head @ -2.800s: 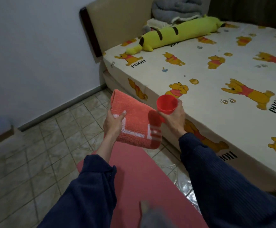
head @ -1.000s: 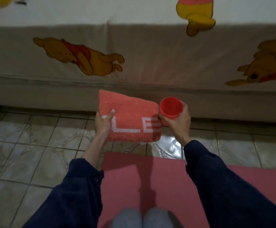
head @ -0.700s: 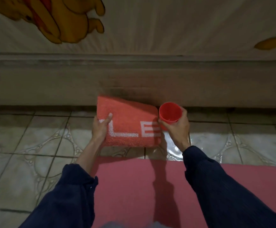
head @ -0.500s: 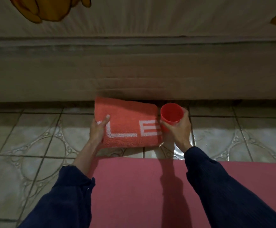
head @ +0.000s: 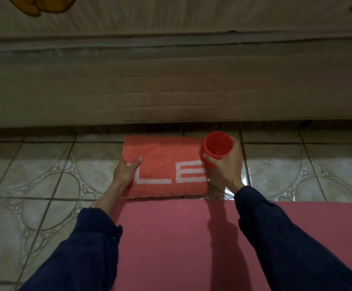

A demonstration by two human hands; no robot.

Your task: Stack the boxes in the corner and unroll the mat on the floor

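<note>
At centre frame a folded orange towel [head: 166,166] is held at its left edge by the left hand [head: 126,171], thumb on top, grip clamped on it. A red cup [head: 218,147] is clasped in the right hand [head: 226,166]. The pink mat [head: 177,244] is spread flat on the tiled floor [head: 40,185] across the lower frame, below the bed [head: 171,70].

A folded orange towel [head: 166,166] and red cup [head: 218,147] sit beside the bed [head: 171,80].

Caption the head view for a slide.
Left hand grips folded towel, right hand holds red cup, on tiled floor between bed and pink mat.
</note>
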